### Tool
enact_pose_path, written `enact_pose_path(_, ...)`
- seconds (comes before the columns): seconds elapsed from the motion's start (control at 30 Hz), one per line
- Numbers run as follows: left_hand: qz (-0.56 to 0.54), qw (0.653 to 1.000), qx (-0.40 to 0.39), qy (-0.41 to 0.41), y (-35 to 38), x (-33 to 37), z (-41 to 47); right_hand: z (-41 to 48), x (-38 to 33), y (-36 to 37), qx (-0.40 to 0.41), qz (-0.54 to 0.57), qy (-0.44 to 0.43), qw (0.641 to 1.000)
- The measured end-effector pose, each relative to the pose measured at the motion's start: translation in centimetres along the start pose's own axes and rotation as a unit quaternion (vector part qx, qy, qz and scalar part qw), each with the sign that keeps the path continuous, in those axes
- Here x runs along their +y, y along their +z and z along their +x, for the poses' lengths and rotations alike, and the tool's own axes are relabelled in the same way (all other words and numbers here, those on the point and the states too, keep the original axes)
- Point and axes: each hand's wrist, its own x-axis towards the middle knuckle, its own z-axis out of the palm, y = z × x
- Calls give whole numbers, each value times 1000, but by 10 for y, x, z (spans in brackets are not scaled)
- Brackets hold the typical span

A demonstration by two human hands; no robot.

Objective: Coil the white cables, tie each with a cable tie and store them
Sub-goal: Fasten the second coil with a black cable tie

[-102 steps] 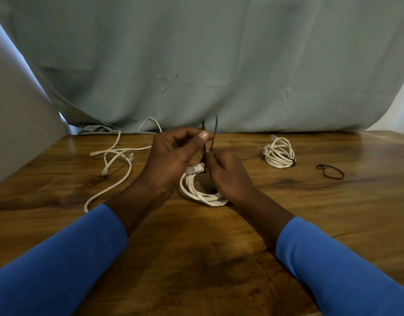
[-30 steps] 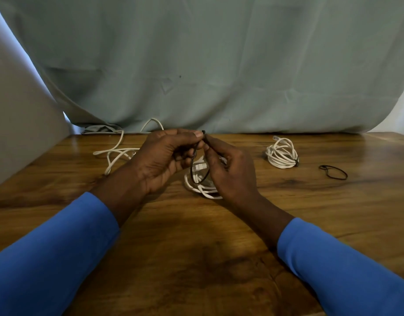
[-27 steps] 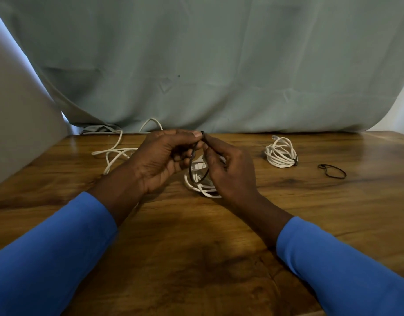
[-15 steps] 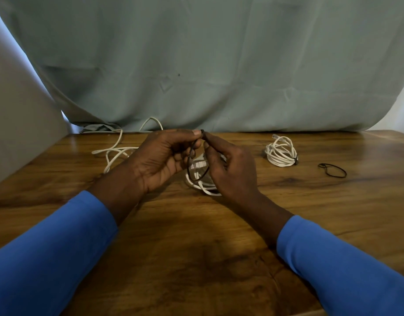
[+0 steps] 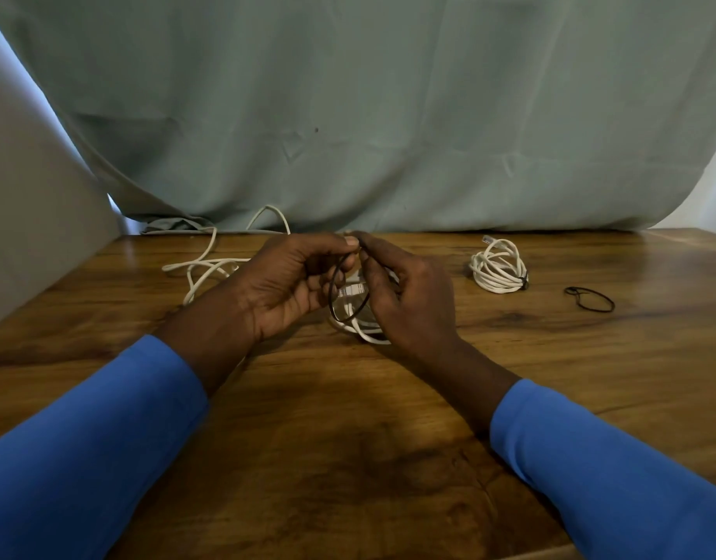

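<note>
Left hand grip: the left hand (image 5: 289, 284) is clamped on the top of the black cable tie (image 5: 333, 291), thumb and forefinger pinched together; the other fingers are curled loosely.
Right hand grip: the right hand (image 5: 411, 295) pinches the same spot from the other side, so the two sets of fingertips meet above the loop.
Cable tie: it hangs from the pinch as a thin open ring, just above the table (image 5: 348, 430). It looks light, springy and slick, so it is likely to slip unless held close to its ends.
Coiled cable: the coiled cable (image 5: 368, 336) lies on the table right beneath and between the hands, one plug showing through the ring. Whether the tie already passes round its strands cannot be told.
Handling: the cable looks soft and light, but the coil probably wants to spring open. It is best held across the gathered strands, not by the plug.
Tied coil: a tied coil (image 5: 498, 272) sits well to the right, bound by a dark tie.
Spare tie: a spare tie (image 5: 590, 299) lies further right.
Loose cable: a loose cable (image 5: 204, 265) sprawls at the far left, not yet coiled.
Backdrop: a pale green cloth (image 5: 388, 115) hangs behind the table.
</note>
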Motion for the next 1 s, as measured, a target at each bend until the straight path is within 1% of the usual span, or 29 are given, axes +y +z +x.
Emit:
enact_pose_path(0.17,12,1000,9,5,0,-3,1,0,2,2,-13,0,0,1000)
enact_pose_path(0.33,27,999,15,25,-1,-5,3,0,0,1,-7,3,7,1000)
enact_pose_path(0.43,77,994,33,73,0,-7,3,-1,-1,0,-11,1,7,1000)
enact_pose_path(0.57,167,971,33,166,0,-9,3,-1,-2,-2,-32,-24,8,999)
enact_pose_path(0.73,185,961,37,203,-6,-12,7,1,1,-2,-62,1,18,998)
enact_pose_path(0.8,221,942,57,247,-11,-11,11,2,2,-2,-81,37,40,995)
enact_pose_path(0.93,308,874,106,362,-22,-9,16,2,-3,-4,-110,103,77,986)
enact_pose_path(1.0,318,860,118,381,-25,-9,18,1,-5,-4,-109,107,82,985)
